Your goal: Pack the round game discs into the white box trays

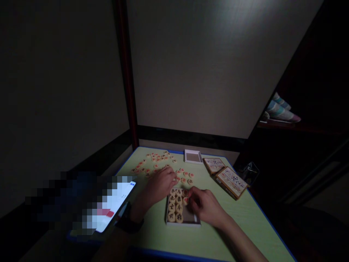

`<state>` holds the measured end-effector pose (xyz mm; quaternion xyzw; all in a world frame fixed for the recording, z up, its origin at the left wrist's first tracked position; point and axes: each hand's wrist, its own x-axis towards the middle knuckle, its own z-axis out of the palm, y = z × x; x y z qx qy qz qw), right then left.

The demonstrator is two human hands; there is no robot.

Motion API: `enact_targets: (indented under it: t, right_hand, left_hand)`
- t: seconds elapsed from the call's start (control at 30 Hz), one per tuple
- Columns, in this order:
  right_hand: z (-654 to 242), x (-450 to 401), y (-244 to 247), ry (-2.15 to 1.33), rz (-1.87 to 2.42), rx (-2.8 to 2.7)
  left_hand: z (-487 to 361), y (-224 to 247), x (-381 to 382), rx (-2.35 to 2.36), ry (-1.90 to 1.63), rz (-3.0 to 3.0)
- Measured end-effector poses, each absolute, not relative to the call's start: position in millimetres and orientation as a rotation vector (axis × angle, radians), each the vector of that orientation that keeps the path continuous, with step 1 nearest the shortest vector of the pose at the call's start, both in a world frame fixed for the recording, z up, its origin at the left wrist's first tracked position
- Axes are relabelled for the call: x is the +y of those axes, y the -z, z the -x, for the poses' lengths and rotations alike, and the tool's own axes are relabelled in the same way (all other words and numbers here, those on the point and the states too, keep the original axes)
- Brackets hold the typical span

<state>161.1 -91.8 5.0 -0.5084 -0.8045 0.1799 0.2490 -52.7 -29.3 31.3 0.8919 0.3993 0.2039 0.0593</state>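
A shallow white box (182, 224) holds black-marked xiangqi pieces (171, 207) in two columns at its left. My right hand (205, 205) is at the box's right side, its fingers pinched at a red-marked xiangqi piece (185, 201) beside those columns. Beyond the box, my left hand (160, 183) is over the table with bent fingers, the tips at a red-marked xiangqi piece (177, 179); the hand partly hides the pieces around it. More loose pieces (184, 180) lie just to its right.
Many xiangqi pieces (156, 166) are scattered across the far left of the green table (231, 236). An open white box (193, 156) sits at the back edge. Two printed boxes (231, 181) lie at the right. A lit phone (117, 203) is at the left, partly pixelated.
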Motion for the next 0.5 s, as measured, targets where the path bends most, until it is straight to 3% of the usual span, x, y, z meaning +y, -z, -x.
enact_targets:
  t: [0.5]
  right_hand:
    - [-160,-94,-8,-0.436,1.407,-2.273]
  left_hand:
    - [31,-10,-29,1.465,-0.736,-2.639]
